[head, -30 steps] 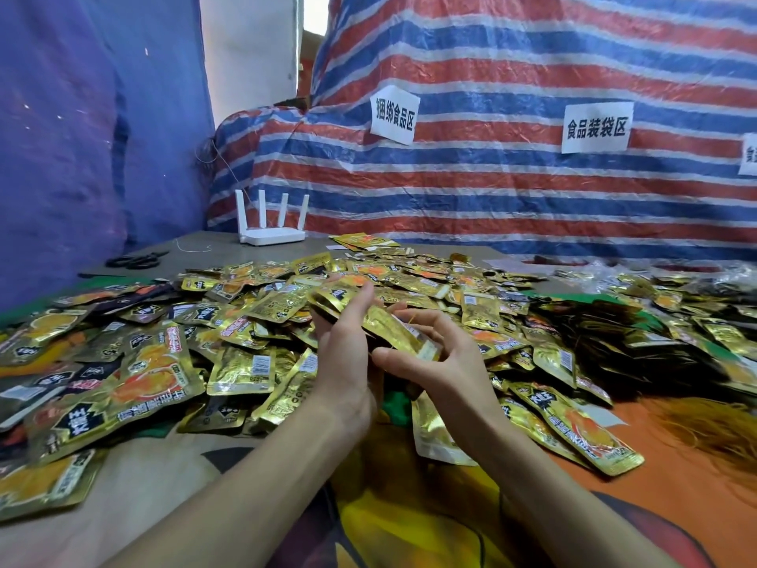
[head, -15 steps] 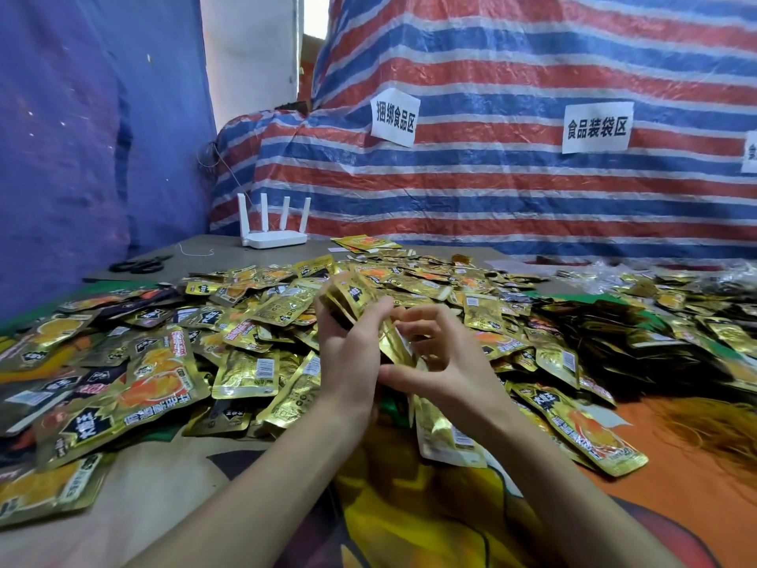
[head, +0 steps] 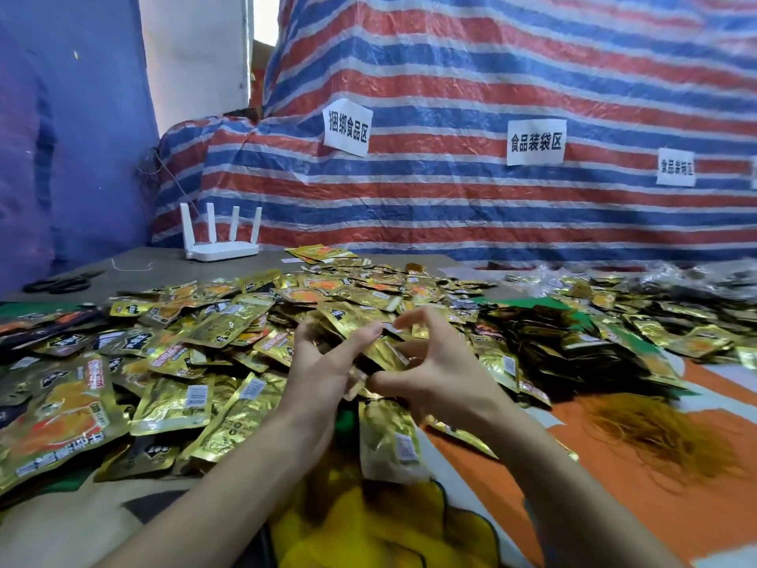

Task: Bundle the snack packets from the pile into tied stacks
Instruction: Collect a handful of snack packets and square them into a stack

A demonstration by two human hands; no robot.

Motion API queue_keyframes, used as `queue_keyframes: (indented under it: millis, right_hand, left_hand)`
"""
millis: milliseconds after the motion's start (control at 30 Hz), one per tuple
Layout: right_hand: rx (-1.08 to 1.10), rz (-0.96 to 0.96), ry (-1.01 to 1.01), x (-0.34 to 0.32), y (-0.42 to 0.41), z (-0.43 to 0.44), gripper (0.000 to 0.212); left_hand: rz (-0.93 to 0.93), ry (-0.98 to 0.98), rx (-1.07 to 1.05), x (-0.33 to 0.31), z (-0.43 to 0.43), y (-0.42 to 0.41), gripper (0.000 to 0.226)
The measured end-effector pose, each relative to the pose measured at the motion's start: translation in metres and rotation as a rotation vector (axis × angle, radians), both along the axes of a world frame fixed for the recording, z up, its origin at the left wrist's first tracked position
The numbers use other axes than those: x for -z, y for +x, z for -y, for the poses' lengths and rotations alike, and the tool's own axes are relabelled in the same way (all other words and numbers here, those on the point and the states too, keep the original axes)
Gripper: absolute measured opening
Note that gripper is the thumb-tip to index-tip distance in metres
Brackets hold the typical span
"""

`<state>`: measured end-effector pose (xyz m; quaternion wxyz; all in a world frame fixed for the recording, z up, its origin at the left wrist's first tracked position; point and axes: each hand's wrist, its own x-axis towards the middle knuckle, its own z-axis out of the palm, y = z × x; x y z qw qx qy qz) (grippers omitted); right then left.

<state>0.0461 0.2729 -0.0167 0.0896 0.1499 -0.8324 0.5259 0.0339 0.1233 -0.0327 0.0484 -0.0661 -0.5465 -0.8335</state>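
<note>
gripping a small stack of shiny gold foil snack packets [head: 387, 354] between them, the left hand [head: 323, 366] and right hand [head: 440, 377] curl their fingers round its edges, just above the broad loose pile of matching gold packets [head: 213, 346] covering the table; a tangle of orange rubber bands [head: 663, 436] lies to the right, and a white four-antenna router [head: 223, 246] stands far back.

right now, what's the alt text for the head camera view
The left hand and right hand hold a small stack of gold packets over a big pile of packets. Orange rubber bands lie at the right, a striped tarp behind.
</note>
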Motion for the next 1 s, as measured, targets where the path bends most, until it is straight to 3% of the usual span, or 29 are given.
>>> queue_keyframes:
  millis: [67,200,300,400,500,600,733,900,1000]
  right_hand:
    - [0.127,0.013,0.066,-0.014,-0.006,-0.019,0.066]
    - [0.417,-0.042,0.311,-0.046,-0.033,-0.068,0.054]
    - [0.608,-0.078,0.428,-0.065,-0.065,-0.107,0.044]
    - [0.773,-0.064,0.501,-0.072,-0.102,-0.142,0.053]
    - [0.881,0.025,0.598,-0.067,-0.130,-0.169,0.064]
    - [0.949,0.055,0.676,-0.055,-0.146,-0.192,0.050]
    - [1.004,0.092,0.632,-0.046,-0.158,-0.213,0.039]
    - [0.968,0.361,0.732,-0.040,-0.163,-0.227,0.052]
    - [0.874,0.425,0.761,-0.033,-0.162,-0.233,0.071]
  left_hand:
    - [0.001,-0.074,0.007,-0.002,-0.003,-0.002,0.103]
    - [-0.083,-0.250,0.084,-0.009,-0.016,-0.004,0.062]
    - [-0.191,-0.425,0.144,-0.008,-0.032,-0.004,0.047]
    - [-0.296,-0.518,0.191,-0.007,-0.051,-0.005,0.022]
    - [-0.369,-0.582,0.189,-0.006,-0.069,-0.010,0.016]
    - [-0.436,-0.644,0.185,-0.009,-0.079,-0.014,0.017]
    - [-0.504,-0.705,0.184,-0.010,-0.079,-0.021,0.015]
    - [-0.506,-0.725,0.174,-0.012,-0.073,-0.025,0.011]
    - [-0.516,-0.743,0.168,-0.013,-0.065,-0.023,0.008]
